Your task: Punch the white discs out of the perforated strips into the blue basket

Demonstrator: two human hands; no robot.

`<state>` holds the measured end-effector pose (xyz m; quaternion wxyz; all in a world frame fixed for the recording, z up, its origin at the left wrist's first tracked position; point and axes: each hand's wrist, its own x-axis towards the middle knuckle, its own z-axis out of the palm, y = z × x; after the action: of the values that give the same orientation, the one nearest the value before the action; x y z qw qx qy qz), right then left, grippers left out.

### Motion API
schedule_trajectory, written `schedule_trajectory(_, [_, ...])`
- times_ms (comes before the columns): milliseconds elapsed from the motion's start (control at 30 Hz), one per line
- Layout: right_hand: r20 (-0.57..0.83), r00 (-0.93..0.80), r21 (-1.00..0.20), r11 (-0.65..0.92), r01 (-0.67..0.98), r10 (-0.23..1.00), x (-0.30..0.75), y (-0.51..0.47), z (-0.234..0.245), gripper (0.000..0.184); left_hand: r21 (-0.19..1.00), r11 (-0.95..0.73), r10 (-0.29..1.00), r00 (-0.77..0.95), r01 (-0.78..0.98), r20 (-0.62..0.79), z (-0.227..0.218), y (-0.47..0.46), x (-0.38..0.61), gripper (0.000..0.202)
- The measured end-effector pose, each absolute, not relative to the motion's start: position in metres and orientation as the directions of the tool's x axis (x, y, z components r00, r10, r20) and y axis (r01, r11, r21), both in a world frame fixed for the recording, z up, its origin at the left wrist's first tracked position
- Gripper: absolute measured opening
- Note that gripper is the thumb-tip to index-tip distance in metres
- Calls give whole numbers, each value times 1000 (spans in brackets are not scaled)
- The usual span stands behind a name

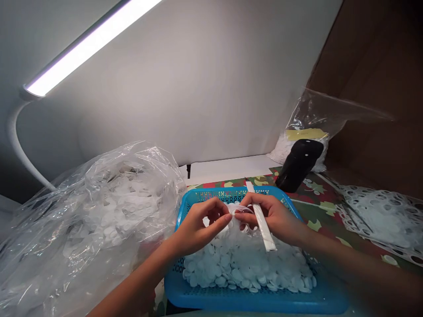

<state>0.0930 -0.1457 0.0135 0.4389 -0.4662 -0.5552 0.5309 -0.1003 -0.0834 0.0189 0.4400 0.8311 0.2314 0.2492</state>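
Note:
My left hand (pixel 206 222) is closed in a pinch on a thin translucent white plastic piece (pixel 243 208) above the basket. My right hand (pixel 264 215) pinches the same piece from the other side, fingertips close to the left ones. Tucked in the right hand is a flat white-wrapped stick (pixel 262 224) with a thin dark tip at its far end. Beneath both hands, many small white plastic discs (pixel 238 268) fill the blue basket (pixel 211 301). The piece's exact shape is partly hidden by the fingers.
A large clear plastic bag (pixel 132 198) of white pieces lies left. Behind the basket at right stand a black object (pixel 299 165) and a bag of white bits (pixel 280 147). Perforated white sheets (pixel 380 215) rest on the patterned cloth (pixel 312 220). A lamp (pixel 89 46) hangs above.

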Motion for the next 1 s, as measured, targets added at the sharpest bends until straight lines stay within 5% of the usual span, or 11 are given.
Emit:
schedule_trajectory(700, [45, -100, -999, 45, 3, 994, 94, -143, 14, 16, 672, -717, 517, 788, 185, 334, 14, -85, -99, 25])
schedule_trajectory(1000, [32, -198, -999, 28, -19, 980, 93, -145, 19, 19, 643, -735, 501, 811, 214, 303, 13, -86, -100, 22])
